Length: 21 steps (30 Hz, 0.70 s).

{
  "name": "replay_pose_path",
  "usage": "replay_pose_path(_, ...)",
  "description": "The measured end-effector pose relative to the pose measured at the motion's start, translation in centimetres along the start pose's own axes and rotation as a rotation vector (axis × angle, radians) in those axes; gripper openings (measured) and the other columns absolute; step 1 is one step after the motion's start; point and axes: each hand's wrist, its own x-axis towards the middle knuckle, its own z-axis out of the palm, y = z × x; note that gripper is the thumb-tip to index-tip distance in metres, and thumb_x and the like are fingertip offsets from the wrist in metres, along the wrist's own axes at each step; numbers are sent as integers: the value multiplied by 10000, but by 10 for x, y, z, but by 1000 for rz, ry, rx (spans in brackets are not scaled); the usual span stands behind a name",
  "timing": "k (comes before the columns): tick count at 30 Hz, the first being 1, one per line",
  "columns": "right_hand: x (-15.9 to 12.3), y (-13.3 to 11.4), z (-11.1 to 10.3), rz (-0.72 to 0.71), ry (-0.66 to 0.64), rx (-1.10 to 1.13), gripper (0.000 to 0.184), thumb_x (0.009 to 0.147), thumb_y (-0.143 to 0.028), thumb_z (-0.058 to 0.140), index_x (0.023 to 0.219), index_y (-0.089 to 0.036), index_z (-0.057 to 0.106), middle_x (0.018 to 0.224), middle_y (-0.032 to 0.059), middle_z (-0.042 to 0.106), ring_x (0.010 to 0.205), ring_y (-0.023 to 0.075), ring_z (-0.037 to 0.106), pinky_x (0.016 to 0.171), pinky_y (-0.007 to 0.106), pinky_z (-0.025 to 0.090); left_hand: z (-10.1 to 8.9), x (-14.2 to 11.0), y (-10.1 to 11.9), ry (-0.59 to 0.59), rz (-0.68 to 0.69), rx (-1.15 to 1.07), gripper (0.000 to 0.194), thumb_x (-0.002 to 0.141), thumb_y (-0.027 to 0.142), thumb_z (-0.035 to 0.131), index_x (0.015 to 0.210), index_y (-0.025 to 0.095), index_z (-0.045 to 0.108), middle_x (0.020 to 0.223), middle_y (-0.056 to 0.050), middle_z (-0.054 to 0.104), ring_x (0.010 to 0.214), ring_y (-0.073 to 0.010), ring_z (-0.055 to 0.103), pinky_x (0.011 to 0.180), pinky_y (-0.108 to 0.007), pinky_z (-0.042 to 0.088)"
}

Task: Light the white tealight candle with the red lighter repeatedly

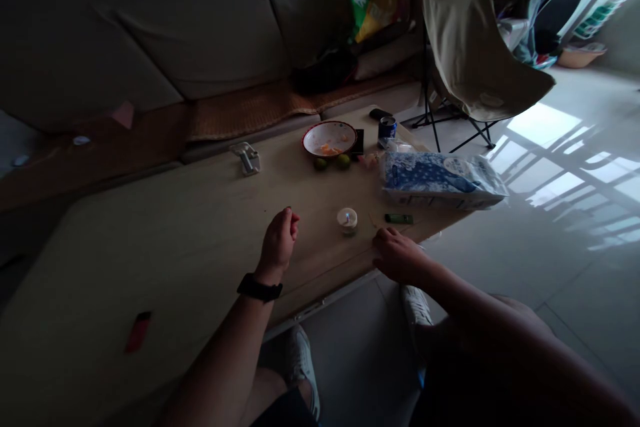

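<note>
My left hand is closed in a fist above the table, a black watch on its wrist. Anything inside the fist is hidden. At the table's near edge, my right hand has its fingers bent and pressed together. What they may be pinching is too small to make out. Just beyond those fingertips lies a thin pale stick. Between the two hands stands a small round white candle with a bright spot like a flame in it. A green lighter lies to the right of the stick.
A tissue pack overhangs the table's right end. Behind the candle are a bowl, green fruits and a blue can. A red lighter lies at left. A folding chair stands beyond.
</note>
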Motion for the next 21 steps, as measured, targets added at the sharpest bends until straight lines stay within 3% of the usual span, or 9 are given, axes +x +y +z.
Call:
replay_pose_path(7, 0, 3, 4, -21, 28, 4, 225, 893, -295, 661, 1072, -159, 663, 1174, 152, 614, 1136, 286, 535, 952, 372, 451, -2, 1, -2, -8, 24, 76, 476, 957, 639, 482, 833, 194, 596, 647, 13, 479, 512, -111, 418, 466, -244, 328)
replay_pose_path(14, 0, 4, 7, -27, 42, -9, 223, 895, -301, 659, 1065, -157, 667, 1165, 151, 617, 1124, 286, 540, 934, 366, 454, 1, -7, 8, -25, 326, 530, 385, 983, 533, 498, 768, 214, 522, 637, 11, 504, 605, -147, 471, 603, -286, 361)
replay_pose_path(21, 1, 6, 9, -31, 44, -17, 239, 889, -310, 664, 1078, -164, 673, 1162, 152, 617, 1119, 290, 532, 937, 378, 456, 12, -15, 15, -98, 415, 735, 332, 994, 465, 482, 786, 209, 518, 705, -19, 585, 653, -157, 523, 625, -285, 368)
